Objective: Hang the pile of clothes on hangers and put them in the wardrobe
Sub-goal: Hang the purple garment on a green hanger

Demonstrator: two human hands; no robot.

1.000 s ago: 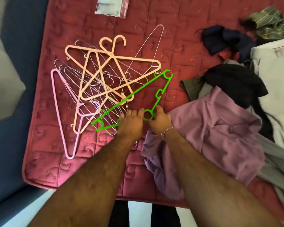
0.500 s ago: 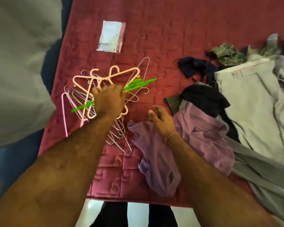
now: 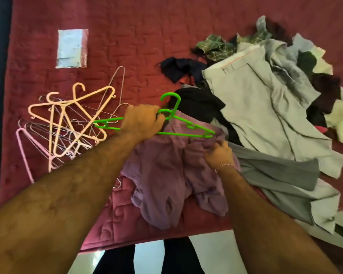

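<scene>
My left hand (image 3: 142,122) grips a bright green plastic hanger (image 3: 188,125) near its neck and holds it above a crumpled purple shirt (image 3: 166,175) on the red quilted bed (image 3: 137,46). The hook points away from me. My right hand (image 3: 219,154) pinches a fold of the purple shirt just under the hanger's right arm. A pile of clothes (image 3: 265,107) in grey, black, navy and plaid spreads to the right.
A heap of peach, pink and wire hangers (image 3: 67,123) lies on the bed to the left. A small flat plastic packet (image 3: 72,48) sits farther back. The bed's near edge and pale floor (image 3: 147,256) are below, beside my dark trouser legs.
My left hand lifted the green hanger off the hanger heap and carried it right, over the purple shirt. My right hand moved right and took hold of the shirt.
</scene>
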